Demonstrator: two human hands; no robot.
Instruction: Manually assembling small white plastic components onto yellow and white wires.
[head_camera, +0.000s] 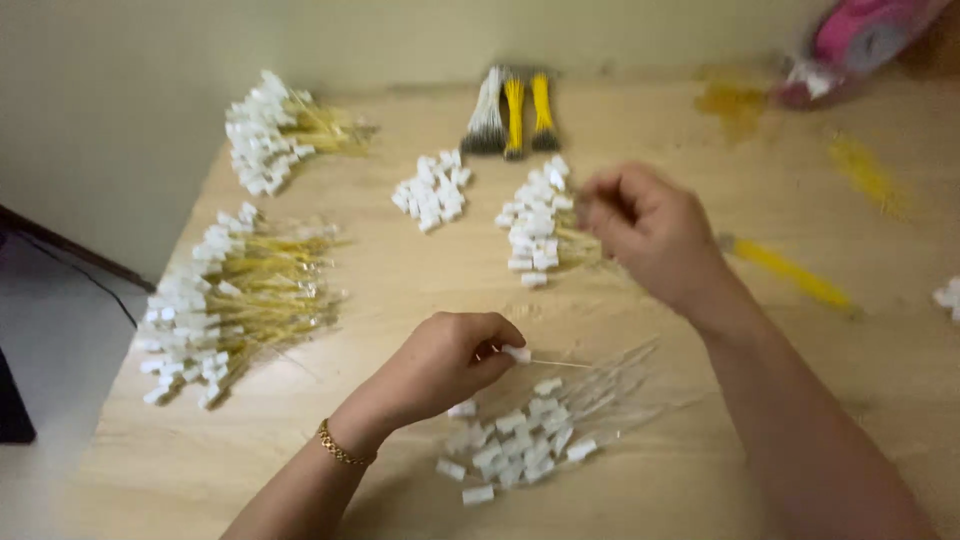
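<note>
My left hand (445, 362) pinches a small white plastic connector with a thin clear wire (520, 354) sticking out to the right. It hovers just above a loose pile of white connectors on clear wires (525, 435). My right hand (650, 230) is raised and blurred, fingers curled, beside a bunch of white connectors with yellow wires (535, 228). Whether it holds anything there is hidden by the blur. A gold bracelet (340, 447) circles my left wrist.
On the wooden table (400, 290) lie two big bundles of yellow-wired connectors (235, 305) (275, 130) at the left, a heap of bare white connectors (432, 188), wire bundles (512, 112) at the back, a yellow wire bunch (790, 272) and a pink object (860, 35) at right.
</note>
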